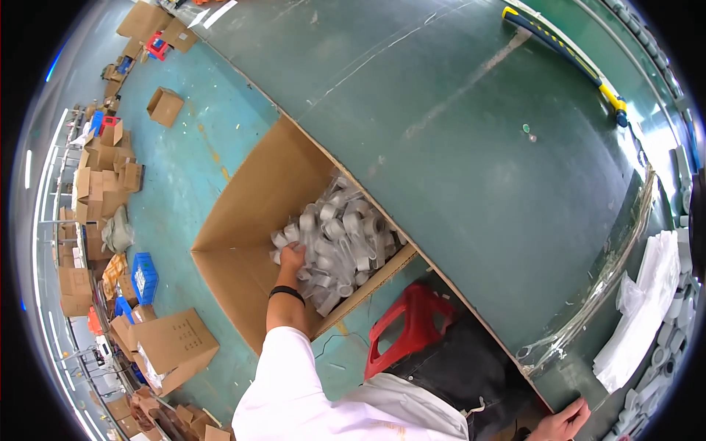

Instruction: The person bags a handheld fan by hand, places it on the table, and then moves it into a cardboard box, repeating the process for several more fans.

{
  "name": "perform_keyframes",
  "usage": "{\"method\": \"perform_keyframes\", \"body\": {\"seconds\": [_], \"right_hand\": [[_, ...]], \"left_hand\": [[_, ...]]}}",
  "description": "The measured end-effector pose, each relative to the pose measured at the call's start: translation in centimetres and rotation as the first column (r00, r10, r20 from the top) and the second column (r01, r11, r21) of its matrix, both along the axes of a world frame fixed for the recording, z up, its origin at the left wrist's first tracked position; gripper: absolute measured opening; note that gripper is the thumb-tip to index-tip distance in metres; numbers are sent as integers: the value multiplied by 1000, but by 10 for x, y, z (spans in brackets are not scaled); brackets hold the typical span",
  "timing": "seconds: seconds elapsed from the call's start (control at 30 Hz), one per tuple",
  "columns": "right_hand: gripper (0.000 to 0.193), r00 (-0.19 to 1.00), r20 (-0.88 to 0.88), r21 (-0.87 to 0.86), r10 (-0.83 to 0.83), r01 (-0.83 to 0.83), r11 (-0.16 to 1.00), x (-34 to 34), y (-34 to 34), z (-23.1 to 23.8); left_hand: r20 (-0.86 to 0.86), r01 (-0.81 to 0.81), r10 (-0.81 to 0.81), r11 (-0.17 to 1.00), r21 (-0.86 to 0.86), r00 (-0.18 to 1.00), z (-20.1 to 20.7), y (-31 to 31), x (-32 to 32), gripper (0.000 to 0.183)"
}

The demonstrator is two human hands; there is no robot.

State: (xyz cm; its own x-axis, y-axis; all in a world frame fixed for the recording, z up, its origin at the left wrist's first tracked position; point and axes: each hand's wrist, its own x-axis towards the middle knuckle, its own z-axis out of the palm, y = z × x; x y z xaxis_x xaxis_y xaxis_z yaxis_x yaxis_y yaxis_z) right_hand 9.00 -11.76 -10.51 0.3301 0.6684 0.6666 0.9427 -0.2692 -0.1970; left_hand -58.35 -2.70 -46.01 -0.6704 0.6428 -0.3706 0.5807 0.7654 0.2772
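My left hand (292,256), with a black band on its wrist, reaches down into a large open cardboard box (257,184). Its fingers are closed at the left side of a heap of white ring-shaped plastic parts (334,228), many in clear plastic bags. The fingertips are partly hidden there, against a bagged white part (279,239). At the lower right, my right hand (565,422) rests on the near edge of the green table (456,169). Its fingers are bent and held together, and nothing shows in them.
The box stands against the table's left edge. A red plastic stool (408,323) is close to my body. On the table lie a yellow-and-black bar tool (566,59), clear plastic strips (573,320) and white bags (640,316). Cardboard boxes (176,345) and a blue crate (145,278) line the left.
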Motion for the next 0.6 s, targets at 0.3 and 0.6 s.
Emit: {"method": "perform_keyframes", "body": {"seconds": [0.3, 0.6], "right_hand": [[9, 990, -136, 9, 37, -36, 999, 7, -16, -10], [8, 953, -225, 112, 204, -182, 977, -2, 5, 18]], "left_hand": [[-202, 2, 139, 818, 575, 969, 133, 72, 60, 23], [-275, 321, -638, -46, 946, 720, 403, 101, 267, 12]]}}
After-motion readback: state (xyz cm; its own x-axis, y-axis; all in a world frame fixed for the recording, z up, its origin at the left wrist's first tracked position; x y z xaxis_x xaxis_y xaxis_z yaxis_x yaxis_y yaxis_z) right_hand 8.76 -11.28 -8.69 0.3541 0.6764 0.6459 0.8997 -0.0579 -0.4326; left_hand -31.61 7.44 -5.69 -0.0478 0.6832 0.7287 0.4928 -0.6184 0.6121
